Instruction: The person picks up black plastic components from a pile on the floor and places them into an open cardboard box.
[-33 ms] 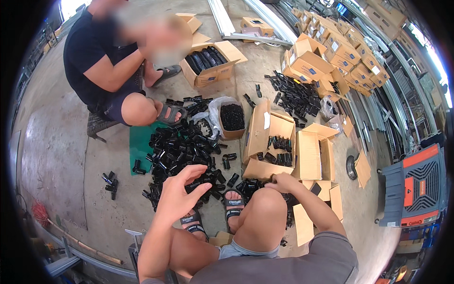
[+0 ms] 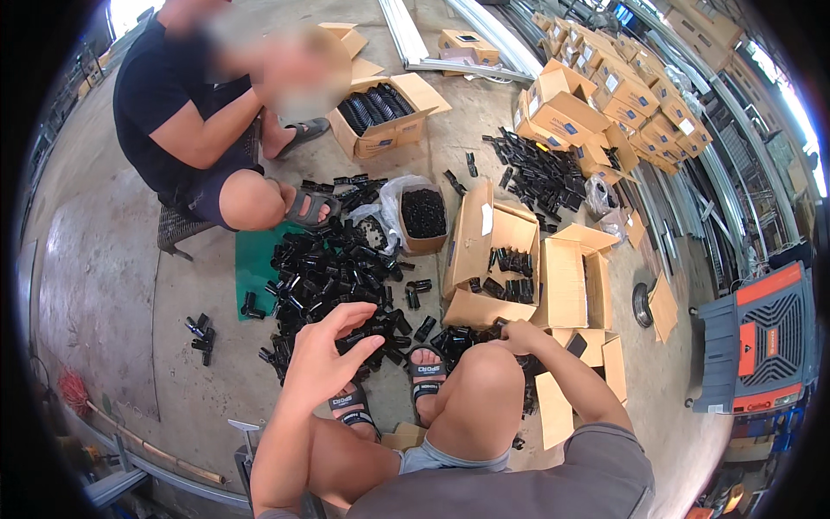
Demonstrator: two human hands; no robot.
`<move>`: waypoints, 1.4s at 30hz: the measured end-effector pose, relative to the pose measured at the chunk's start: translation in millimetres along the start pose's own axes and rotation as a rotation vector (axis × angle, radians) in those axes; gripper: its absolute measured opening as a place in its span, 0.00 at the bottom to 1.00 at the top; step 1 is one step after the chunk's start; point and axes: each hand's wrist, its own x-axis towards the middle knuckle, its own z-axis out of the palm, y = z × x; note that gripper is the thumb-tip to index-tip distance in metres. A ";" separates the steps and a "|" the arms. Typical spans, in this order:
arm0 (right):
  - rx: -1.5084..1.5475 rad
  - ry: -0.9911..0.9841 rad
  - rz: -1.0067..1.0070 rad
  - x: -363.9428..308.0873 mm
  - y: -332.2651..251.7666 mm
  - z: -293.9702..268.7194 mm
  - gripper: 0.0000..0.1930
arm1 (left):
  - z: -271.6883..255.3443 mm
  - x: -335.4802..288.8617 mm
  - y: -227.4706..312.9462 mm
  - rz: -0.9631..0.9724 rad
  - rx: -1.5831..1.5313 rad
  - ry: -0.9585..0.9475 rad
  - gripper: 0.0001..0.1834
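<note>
My left hand [image 2: 333,350] is raised over the near side of a large heap of black plastic fittings [image 2: 333,268]. Its thumb and fingers are spread in a C shape, with nothing visible between them. Beyond my right knee, my right hand [image 2: 519,336] is closed at the edge of a smaller group of the fittings [image 2: 462,337]. A black fitting [image 2: 500,322] shows at its fingertips, partly hidden by them. Just past that hand stands an open cardboard box [image 2: 484,307] with several fittings inside.
A co-worker [image 2: 186,130] sits at the far left. A box of small black pieces [image 2: 424,214] and a box of stacked black parts [image 2: 376,143] stand ahead. More open boxes [image 2: 564,281] are on the right, near a grey-and-red machine [image 2: 756,342].
My right hand has shifted slightly right, and a black fitting now shows at its fingertips. My left hand has hardly moved.
</note>
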 end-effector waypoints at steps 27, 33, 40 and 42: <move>0.144 0.588 0.356 107.1 41.4 -9.6 0.19 | 0.8 10.7 -21.0 -0.141 0.000 -0.052 0.21; 0.651 0.742 -0.080 32.6 -31.9 -73.9 0.18 | 4.7 9.8 -15.4 -0.125 0.040 -0.111 0.20; 0.138 0.864 -1.027 -47.3 -200.1 -135.1 0.25 | 17.3 15.3 -27.0 -0.254 -0.569 -0.216 0.30; 0.017 0.920 -1.137 -47.1 -237.8 -137.7 0.22 | 11.5 14.0 -27.9 -0.225 -0.719 -0.219 0.34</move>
